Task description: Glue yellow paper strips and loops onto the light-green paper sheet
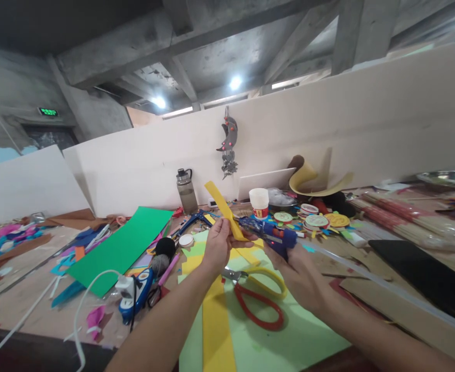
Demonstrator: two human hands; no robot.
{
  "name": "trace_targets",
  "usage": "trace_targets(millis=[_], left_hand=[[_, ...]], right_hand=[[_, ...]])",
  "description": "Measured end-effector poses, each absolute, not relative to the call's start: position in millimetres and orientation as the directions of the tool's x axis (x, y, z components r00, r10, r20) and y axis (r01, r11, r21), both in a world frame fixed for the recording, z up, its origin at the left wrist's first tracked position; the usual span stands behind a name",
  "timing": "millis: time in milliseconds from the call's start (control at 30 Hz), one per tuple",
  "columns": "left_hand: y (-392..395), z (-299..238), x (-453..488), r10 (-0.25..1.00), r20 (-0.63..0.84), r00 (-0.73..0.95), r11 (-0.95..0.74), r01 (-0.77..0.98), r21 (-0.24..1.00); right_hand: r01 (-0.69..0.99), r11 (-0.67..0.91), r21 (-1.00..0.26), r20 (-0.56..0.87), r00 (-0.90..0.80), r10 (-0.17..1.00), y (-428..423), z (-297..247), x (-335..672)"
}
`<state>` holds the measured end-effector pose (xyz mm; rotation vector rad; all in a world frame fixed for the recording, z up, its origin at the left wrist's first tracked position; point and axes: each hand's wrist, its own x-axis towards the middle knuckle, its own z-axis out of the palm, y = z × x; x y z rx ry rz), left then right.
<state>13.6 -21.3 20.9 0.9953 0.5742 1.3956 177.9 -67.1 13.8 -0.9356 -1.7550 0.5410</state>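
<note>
My left hand (218,244) is closed on a yellow foam strip (222,206) that sticks up and to the left above the table. My right hand (297,271) grips a blue glue gun (273,235), its nozzle pointing left at the strip near my left fingers. Below both hands lie red-and-yellow scissors (259,299) on light green paper (289,336), with a long yellow strip (216,330) running toward me.
A green sheet (122,248), a second blue glue gun with a white plug (136,292), a water bottle (186,190), a white cup (259,202), round paper discs (316,221), bundled sticks (397,219) and a black sheet (424,276) crowd the table before a white partition (328,129).
</note>
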Motion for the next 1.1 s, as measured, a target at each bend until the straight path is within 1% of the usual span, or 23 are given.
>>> trace_targets(millis=[133, 333, 500, 667, 900, 1100], left_hand=[[-19.4, 21.0, 10.7, 0.963, 0.233, 0.135, -0.13, -0.524, 0.842], [-19.1, 19.1, 10.3, 0.956, 0.246, 0.157, -0.135, -0.51, 0.85], [-19.9, 18.2, 10.5, 0.949, 0.256, 0.183, -0.134, -0.5, 0.855], [-20.5, 17.0, 11.8, 0.947, 0.252, 0.198, -0.126, -0.495, 0.86], [-19.4, 16.5, 8.9, 0.934, 0.27, 0.232, -0.129, -0.488, 0.863], [-19.8, 16.3, 8.0, 0.927, 0.287, 0.241, -0.141, -0.485, 0.863]], right_hand=[[0.356, 0.569, -0.741, 0.546, -0.172, 0.82, -68.5, 14.3, 177.3], [0.401, 0.601, -0.691, 0.614, -0.113, 0.781, -69.5, 13.7, 175.2], [0.453, 0.584, -0.674, 0.619, -0.086, 0.781, -70.1, 16.4, 175.6], [0.434, 0.597, -0.674, 0.623, -0.099, 0.776, -68.1, 16.8, 174.7], [0.366, 0.58, -0.728, 0.582, -0.12, 0.805, -68.6, 18.1, 175.3], [0.412, 0.579, -0.704, 0.596, -0.102, 0.797, -65.2, 13.5, 173.9]])
